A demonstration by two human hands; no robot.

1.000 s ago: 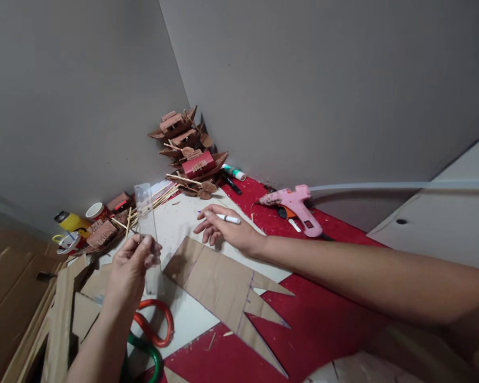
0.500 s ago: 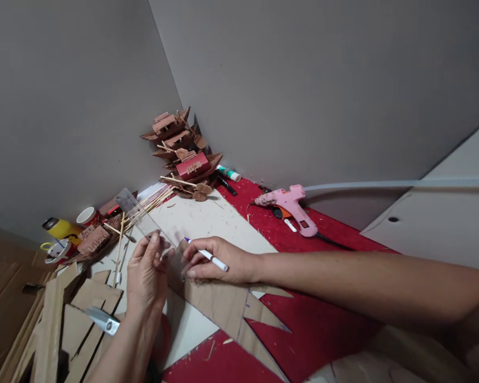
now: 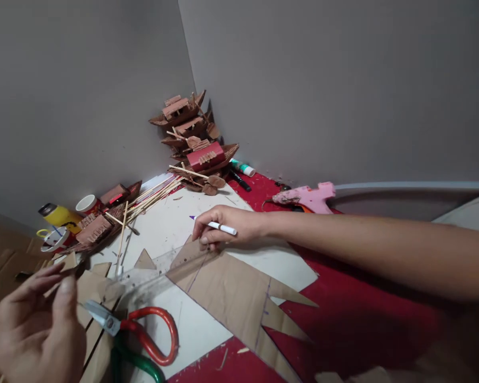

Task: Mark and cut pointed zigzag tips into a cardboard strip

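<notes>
My right hand (image 3: 229, 223) holds a white marker pen (image 3: 223, 229) with a purple tip pointing left. Its lower fingers touch the right end of a clear ruler (image 3: 171, 260), which lies across a cut piece of brown cardboard (image 3: 231, 287). The ruler's left end is blurred. Purple lines and pointed, tooth-like cuts mark the cardboard. At the lower left, my left hand (image 3: 40, 324) is raised away from the ruler, thumb and fingers apart, and I see nothing held in it. Scissors (image 3: 151, 335) with red and green handles lie just right of it.
Brown model boats (image 3: 203, 154) are stacked in the corner. A pink glue gun (image 3: 307, 198) rests on the red cloth (image 3: 355, 319) behind my right forearm. Thin sticks (image 3: 155, 197), cups (image 3: 58, 239), a yellow bottle (image 3: 62, 218) and cardboard scraps (image 3: 96, 287) are at left.
My left hand has let go of the ruler and moved down and left. The ruler has swung flatter across the cardboard, and the scissors' handles now show. The right hand keeps the marker pen.
</notes>
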